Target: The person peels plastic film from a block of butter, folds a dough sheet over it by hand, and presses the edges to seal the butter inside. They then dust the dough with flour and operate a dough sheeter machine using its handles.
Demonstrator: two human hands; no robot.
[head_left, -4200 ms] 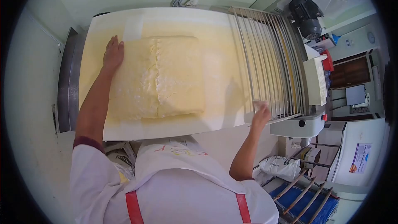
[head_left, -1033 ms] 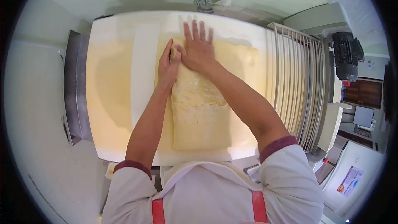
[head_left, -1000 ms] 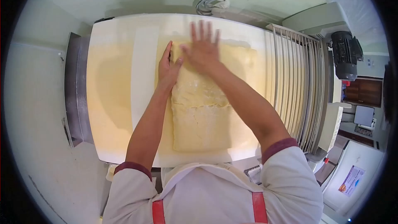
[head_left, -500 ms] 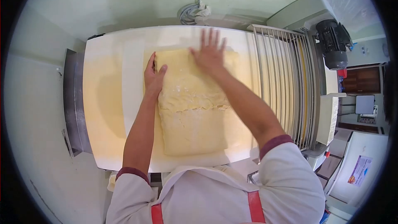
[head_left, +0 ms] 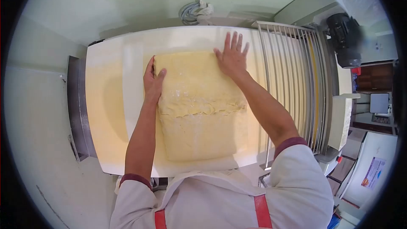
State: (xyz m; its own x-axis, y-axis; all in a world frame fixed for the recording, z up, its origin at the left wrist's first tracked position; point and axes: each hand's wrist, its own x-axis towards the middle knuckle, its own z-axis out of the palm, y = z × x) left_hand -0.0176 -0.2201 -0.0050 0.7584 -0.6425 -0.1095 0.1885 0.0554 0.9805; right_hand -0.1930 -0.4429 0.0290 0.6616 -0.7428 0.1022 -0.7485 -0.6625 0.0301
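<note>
A thick, pale yellow slab of dough (head_left: 199,133) lies on the white work surface, with a rough seam across its middle and white flour patches on top. My left hand (head_left: 153,79) rests at its upper left edge, thumb on top and fingers along the side, partly hidden. At the slab's upper right corner, my right hand (head_left: 232,57) lies palm down with its fingers spread, pointing away from me.
A metal rack guard (head_left: 292,80) with parallel bars borders the work surface (head_left: 106,101) on the right. Behind it sits a black motor (head_left: 344,38). A coiled grey cable (head_left: 190,13) hangs by the wall. A metal edge (head_left: 77,101) runs along the left.
My right hand has slid to the right across the top of the dough, to its upper right corner. My left hand has stayed at the left edge. The view has shifted slightly.
</note>
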